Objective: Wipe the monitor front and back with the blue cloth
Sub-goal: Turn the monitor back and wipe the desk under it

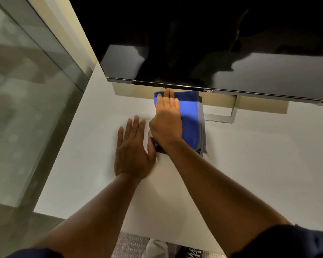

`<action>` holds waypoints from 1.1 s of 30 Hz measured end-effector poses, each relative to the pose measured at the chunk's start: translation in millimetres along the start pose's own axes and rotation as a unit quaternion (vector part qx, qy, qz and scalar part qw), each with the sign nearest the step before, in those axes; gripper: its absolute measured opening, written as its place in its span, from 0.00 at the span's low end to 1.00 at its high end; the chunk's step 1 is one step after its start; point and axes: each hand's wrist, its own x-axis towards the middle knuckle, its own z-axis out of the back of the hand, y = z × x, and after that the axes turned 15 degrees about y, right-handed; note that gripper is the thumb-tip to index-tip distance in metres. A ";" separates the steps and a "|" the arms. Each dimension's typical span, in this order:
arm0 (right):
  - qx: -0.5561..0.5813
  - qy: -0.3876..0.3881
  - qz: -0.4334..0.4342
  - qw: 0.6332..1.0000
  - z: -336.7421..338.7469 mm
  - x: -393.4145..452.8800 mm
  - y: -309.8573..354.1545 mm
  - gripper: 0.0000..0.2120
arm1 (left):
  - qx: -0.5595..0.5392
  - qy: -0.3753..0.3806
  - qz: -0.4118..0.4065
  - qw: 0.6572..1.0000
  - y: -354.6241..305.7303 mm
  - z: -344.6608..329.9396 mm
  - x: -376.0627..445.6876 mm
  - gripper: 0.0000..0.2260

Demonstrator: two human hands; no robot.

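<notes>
Folded blue microfibre cloth was pressed flat beneath the black flat-panel monitor.
The right hand lay on it, fingers straight; the left hand, fingers spread, braced the white desk just left, gripping nothing, probably for steadiness.

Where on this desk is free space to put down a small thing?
Bare desk lies right of the blue cloth, before the monitor stand. Another patch lies left of the left hand, toward the glass wall. Crowded: under the monitor, where the right hand presses the cloth.
</notes>
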 end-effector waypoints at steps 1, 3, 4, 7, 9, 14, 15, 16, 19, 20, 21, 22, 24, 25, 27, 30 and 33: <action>0.007 -0.001 0.002 1.000 0.7 2.8 0.4 0.28 | -0.001 -0.002 0.002 1.000 -1.0 0.4 -0.1 0.29; 0.014 0.003 0.009 1.000 0.4 4.5 0.3 0.27 | -0.004 -0.004 0.003 1.000 -0.7 0.7 -0.3 0.29; 0.013 0.004 0.017 1.000 -0.1 2.5 -0.9 0.28 | -0.005 -0.004 0.002 1.000 -0.3 0.3 -0.4 0.29; 0.027 -0.021 0.038 0.999 -5.3 -11.6 -7.6 0.26 | -0.010 -0.009 -0.005 1.000 -0.2 0.2 -0.9 0.29; 0.090 -0.060 0.045 0.993 -9.8 -22.3 -12.3 0.20 | -0.011 -0.013 -0.003 1.000 -0.7 0.7 -1.2 0.29; 0.179 -0.096 0.027 0.979 -6.6 -20.6 -10.8 0.15 | -0.010 -0.013 -0.001 1.000 -2.4 2.3 -1.7 0.29; 0.176 -0.086 0.032 0.980 -3.9 -18.8 -10.2 0.15 | -0.009 -0.012 0.000 1.000 -2.0 2.2 -1.5 0.29; 0.168 -0.070 0.037 0.983 -1.2 -18.0 -10.4 0.15 | -0.008 -0.011 0.000 1.000 -1.8 2.1 -1.4 0.29; 0.134 -0.049 0.046 0.989 -1.0 -23.2 -16.2 0.14 | -0.006 -0.009 0.000 1.000 -2.1 1.5 -0.8 0.29; 0.129 -0.051 0.051 0.989 -2.4 -26.3 -17.2 0.15 | -0.006 -0.009 -0.001 1.000 -2.2 1.6 -0.9 0.29; 0.125 -0.051 0.057 0.989 -3.9 -28.5 -17.4 0.16 | -0.006 -0.010 -0.001 1.000 -2.2 1.7 -1.1 0.29; 0.121 -0.045 0.061 0.990 -5.5 -28.9 -17.3 0.17 | -0.006 -0.009 -0.001 1.000 -2.0 1.6 -1.1 0.29; 0.107 -0.025 0.068 0.992 -5.9 -23.4 -17.1 0.21 | -0.008 -0.010 -0.001 1.000 -1.8 1.8 -1.2 0.29; 0.102 -0.014 0.070 0.992 -4.2 -18.1 -17.4 0.22 | -0.008 -0.011 -0.001 1.000 -1.8 1.8 -1.0 0.29; 0.096 -0.002 0.072 0.993 1.0 -6.4 -19.4 0.24 | -0.005 -0.011 0.002 1.000 -2.5 2.6 -0.8 0.28; 0.078 -0.006 0.082 0.994 5.3 3.4 -21.6 0.23 | 0.000 -0.010 0.004 1.000 -2.7 2.9 -0.8 0.28; 0.069 -0.007 0.088 0.994 4.1 -0.6 -24.0 0.24 | 0.002 -0.012 0.005 1.000 -2.0 2.7 -0.3 0.28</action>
